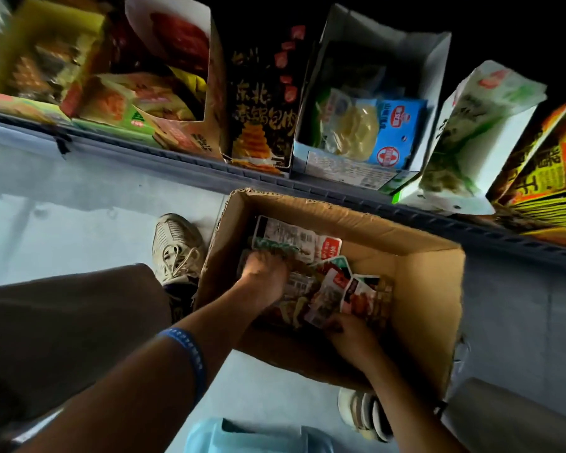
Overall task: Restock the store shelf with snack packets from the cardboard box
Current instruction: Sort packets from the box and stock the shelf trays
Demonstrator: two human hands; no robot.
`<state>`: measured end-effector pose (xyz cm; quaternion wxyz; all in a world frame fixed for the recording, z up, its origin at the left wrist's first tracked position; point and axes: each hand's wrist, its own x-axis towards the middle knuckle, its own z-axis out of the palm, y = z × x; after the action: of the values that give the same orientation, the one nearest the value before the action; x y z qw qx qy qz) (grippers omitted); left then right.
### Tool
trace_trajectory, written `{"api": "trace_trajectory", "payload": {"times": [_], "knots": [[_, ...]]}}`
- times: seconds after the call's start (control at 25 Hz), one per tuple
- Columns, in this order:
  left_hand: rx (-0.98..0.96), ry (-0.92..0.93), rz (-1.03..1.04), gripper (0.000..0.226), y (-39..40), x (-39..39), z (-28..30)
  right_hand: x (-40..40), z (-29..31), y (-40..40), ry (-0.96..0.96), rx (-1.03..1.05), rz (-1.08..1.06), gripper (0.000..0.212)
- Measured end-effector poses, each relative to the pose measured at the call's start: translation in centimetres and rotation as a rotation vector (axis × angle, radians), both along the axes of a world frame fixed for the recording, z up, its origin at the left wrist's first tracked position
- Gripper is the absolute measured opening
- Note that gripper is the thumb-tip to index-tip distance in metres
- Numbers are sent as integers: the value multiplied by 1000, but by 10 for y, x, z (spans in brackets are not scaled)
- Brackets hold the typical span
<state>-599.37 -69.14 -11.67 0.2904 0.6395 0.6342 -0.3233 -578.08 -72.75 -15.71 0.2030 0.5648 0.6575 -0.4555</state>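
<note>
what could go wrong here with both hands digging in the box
1. Both the left hand and right hand are gathering loose snack packets; an overfull grab may shed some on the lift.
2. The cardboard box sits tilted between the shoes, so it might tip.

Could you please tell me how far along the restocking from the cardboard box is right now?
Done: the shelf already holds display boxes with stock, including the blue-and-white display box. In hand: both hands are down in the cardboard box, the left hand gathering packets and the right hand taking a grip on others. Left: a pile of snack packets remains in the box, none lifted out yet.
</note>
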Motion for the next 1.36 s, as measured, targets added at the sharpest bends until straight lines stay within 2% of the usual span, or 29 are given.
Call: {"api": "trace_trajectory", "payload": {"times": [0.08, 0.12, 0.2, 0.28, 0.32, 0.44, 0.52, 0.64, 0.72, 0.76, 0.88, 0.92, 1.04, 1.12, 1.2, 1.28, 1.36], "knots": [[-6, -184, 190, 85, -8, 7, -15, 3, 3, -6, 29, 22, 1, 30], [-16, -238, 245, 92, -11, 12, -20, 4, 4, -9, 58, 25, -12, 26], [-5, -331, 317, 86, -14, 14, -30, 7, 12, -5, 98, -1, -90, 21], [-31, -403, 378, 70, -17, 15, -9, 11, 15, -3, 102, -2, -148, 19], [-38, -456, 472, 62, -18, 17, 3, 12, 16, -3, 88, -10, -154, 19], [23, -559, 362, 46, -1, 19, 40, 15, 22, -2, 70, -20, -161, 17], [-42, -557, 300, 47, -6, 15, 6, 19, 24, -2, 61, -27, -176, 16], [-15, -685, 437, 41, -7, 0, 0, 24, 35, 0, 65, -18, -244, 19], [14, -760, 610, 48, -3, -14, 19, 25, 45, -1, 69, -15, -268, 21], [51, -787, 701, 53, -2, -22, 29, 25, 53, -2, 60, -2, -263, 19], [269, -889, 927, 42, -5, -36, 60, 20, 81, 0, 55, 71, -270, 14], [312, -910, 988, 47, -8, -38, 71, 15, 93, 1, 129, 71, -368, 14], [342, -1084, 1130, 59, -19, -32, 99, -4, 129, 7, 581, -122, -936, 28], [363, -1242, 1169, 40, -25, -23, 116, -15, 149, 10, 802, -186, -1095, 48], [417, -1382, 1255, 20, -29, -13, 136, -24, 162, 8, 893, -162, -1240, 57], [426, -1466, 1297, 17, -33, -7, 146, -28, 168, 5, 908, -110, -1327, 51], [392, -1435, 1247, 19, -39, -1, 154, -28, 175, 4, 857, -74, -1316, 58]]}}
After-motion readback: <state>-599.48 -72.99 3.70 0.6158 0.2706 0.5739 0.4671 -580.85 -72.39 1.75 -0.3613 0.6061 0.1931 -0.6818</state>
